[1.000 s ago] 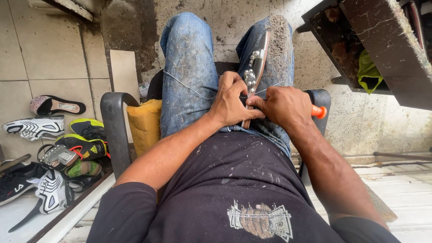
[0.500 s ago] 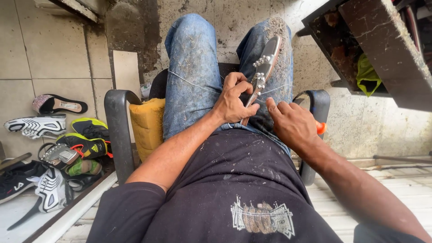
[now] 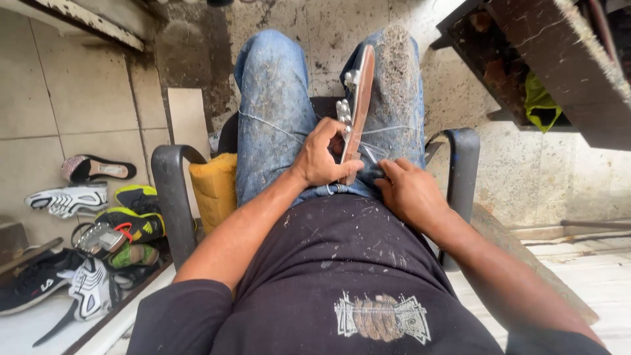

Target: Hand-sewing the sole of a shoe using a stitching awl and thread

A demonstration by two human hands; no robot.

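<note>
I sit in a dark armchair (image 3: pixel 172 190) with a brown-soled shoe (image 3: pixel 360 98) standing on edge between my jeans-clad knees. My left hand (image 3: pixel 325 156) is closed around the shoe's lower end, with the thumb on its sole edge. A thin white thread (image 3: pixel 266 123) runs across my left thigh to the shoe, and more thread (image 3: pixel 389 130) crosses the right thigh. Just right of the shoe, my right hand (image 3: pixel 409 192) lies low on my lap, fingertips by loose thread ends. What its fingers pinch is hidden.
A yellow bag (image 3: pixel 213 187) is wedged beside the chair's left arm. Several shoes and sandals (image 3: pixel 98 223) lie piled on the tiled floor at left. A dark wooden structure (image 3: pixel 545 72) with a green cloth (image 3: pixel 540 102) hangs at upper right. The chair's right arm (image 3: pixel 462 164) is close by.
My right hand came off the shoe and dropped to my lap. The orange-handled tool it held is no longer in view. My left hand keeps its grip on the shoe.
</note>
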